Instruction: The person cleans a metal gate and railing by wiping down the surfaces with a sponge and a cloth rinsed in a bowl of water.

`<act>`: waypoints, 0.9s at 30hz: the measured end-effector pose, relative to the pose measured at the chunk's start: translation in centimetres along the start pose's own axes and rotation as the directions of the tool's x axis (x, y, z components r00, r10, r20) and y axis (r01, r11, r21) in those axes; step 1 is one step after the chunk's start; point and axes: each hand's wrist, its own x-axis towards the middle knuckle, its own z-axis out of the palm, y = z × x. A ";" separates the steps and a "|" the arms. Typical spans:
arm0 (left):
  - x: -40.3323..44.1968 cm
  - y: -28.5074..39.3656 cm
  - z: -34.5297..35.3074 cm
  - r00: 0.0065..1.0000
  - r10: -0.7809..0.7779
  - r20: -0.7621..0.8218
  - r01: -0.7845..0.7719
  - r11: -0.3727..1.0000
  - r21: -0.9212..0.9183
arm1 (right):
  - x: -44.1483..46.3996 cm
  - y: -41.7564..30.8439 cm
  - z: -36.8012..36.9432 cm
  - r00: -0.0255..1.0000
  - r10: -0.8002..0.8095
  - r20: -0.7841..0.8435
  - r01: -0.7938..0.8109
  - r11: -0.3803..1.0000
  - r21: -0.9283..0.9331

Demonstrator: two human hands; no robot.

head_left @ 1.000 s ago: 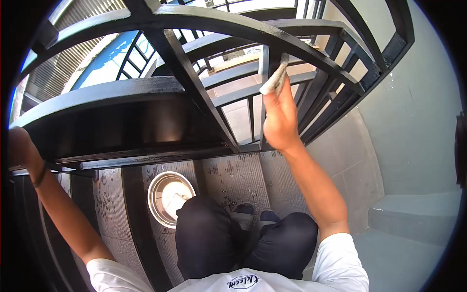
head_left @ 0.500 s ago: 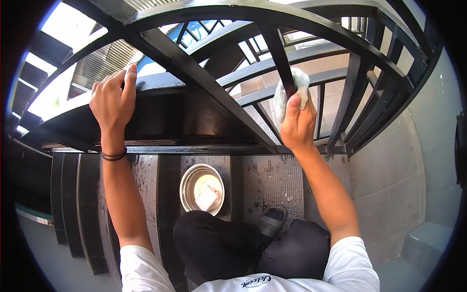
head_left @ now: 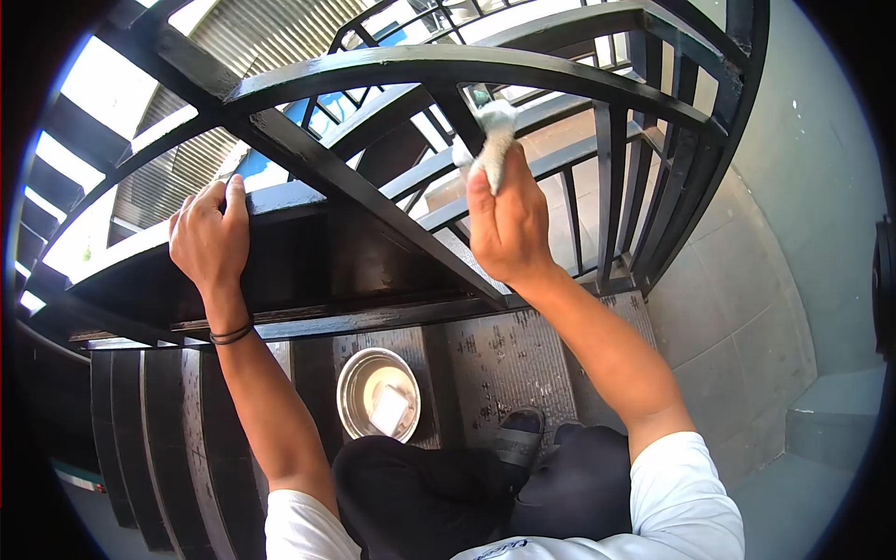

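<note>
My right hand point(head_left: 509, 215) grips a pale cloth point(head_left: 497, 140) between thumb and fingers, up against a black upright bar point(head_left: 457, 117) of the metal railing. Over the top edge of a dark panel point(head_left: 345, 247) in the railing, my left hand point(head_left: 213, 229) is hooked, its thumb up and its fingers curled round the edge. Below the panel, a round metal bowl point(head_left: 379, 394) stands on a stair step, with cloudy liquid and a white block-like object point(head_left: 389, 409) inside.
Dark steps point(head_left: 168, 439) descend at the left. Wet spots mark the textured tread point(head_left: 513, 359) near my sandal point(head_left: 519, 436). A grey wall point(head_left: 803, 233) and tiled landing point(head_left: 728, 327) lie at the right. Curved rails point(head_left: 401, 65) cross overhead.
My left hand has come from the far left edge of view onto the panel's top. My right hand with the cloth has moved up the bar since half a second ago. The view has shifted.
</note>
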 end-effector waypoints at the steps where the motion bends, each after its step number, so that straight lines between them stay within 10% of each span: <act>1: -0.1 -0.1 0.0 1.000 0.019 -0.011 -0.019 1.000 0.008 | -2.2 1.5 -0.5 0.999 0.039 0.037 -0.039 0.999 -0.001; 7: -0.5 -0.7 1.0 0.990 0.042 -0.137 -0.050 0.997 -0.051 | -8.7 3.8 -3.2 0.970 0.183 0.161 -0.168 0.980 -0.106; 11: -0.9 -1.7 1.3 0.990 0.072 -0.118 -0.078 0.996 -0.049 | -1.2 1.1 -1.3 0.806 -0.554 0.210 0.592 0.747 -0.303; 13: -1.0 -1.9 1.2 0.976 0.121 -0.181 -0.139 0.986 -0.088 | 3.8 -1.1 -0.7 0.729 -0.498 0.469 0.632 0.227 -0.741; 17: -2.0 -0.7 -0.5 0.946 0.105 -0.306 -0.169 0.967 -0.192 | 3.7 -2.2 -2.1 0.697 -0.319 0.643 0.642 -0.123 -0.757; 23: -1.6 -1.6 1.2 0.922 0.055 -0.383 -0.181 0.936 -0.302 | -1.6 0.7 -4.2 0.544 -0.132 0.829 0.833 -0.038 -0.553; 27: -1.7 -1.2 1.8 0.882 -0.005 -0.471 -0.136 0.955 -0.265 | 4.0 -2.2 -3.3 0.619 -0.175 0.766 0.742 -0.189 -0.643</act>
